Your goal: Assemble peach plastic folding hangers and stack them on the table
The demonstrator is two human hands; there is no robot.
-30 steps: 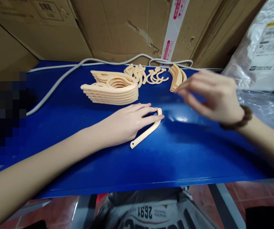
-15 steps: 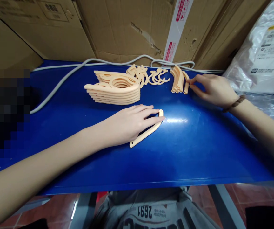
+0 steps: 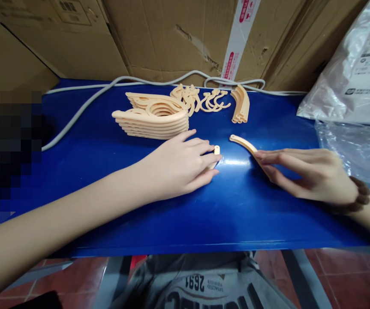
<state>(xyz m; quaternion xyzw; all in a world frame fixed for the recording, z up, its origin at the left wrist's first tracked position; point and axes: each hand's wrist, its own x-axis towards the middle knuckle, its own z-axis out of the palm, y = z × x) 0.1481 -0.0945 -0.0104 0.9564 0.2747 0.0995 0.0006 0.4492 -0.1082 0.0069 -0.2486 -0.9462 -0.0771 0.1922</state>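
My left hand is over one curved cream plastic hanger arm, with thumb and fingers about it. Only its rounded end with a small hole shows; the rest is hidden under the hand. To the right, my right hand pinches a second curved hanger arm between thumb and fingers, its holed far end pointing left. Behind my left hand stands a stack of larger cream hanger bodies. Beside it lie several small cream hooks and a bundle of more curved arms.
Everything lies on a blue table. A white cable runs along its back, before cardboard boxes. At the right are a white labelled plastic bag and clear plastic wrap.
My right hand has taken a curved arm away from the bundle and brought it nearer, to the right of my left hand. My left hand's thumb has come forward over its piece.
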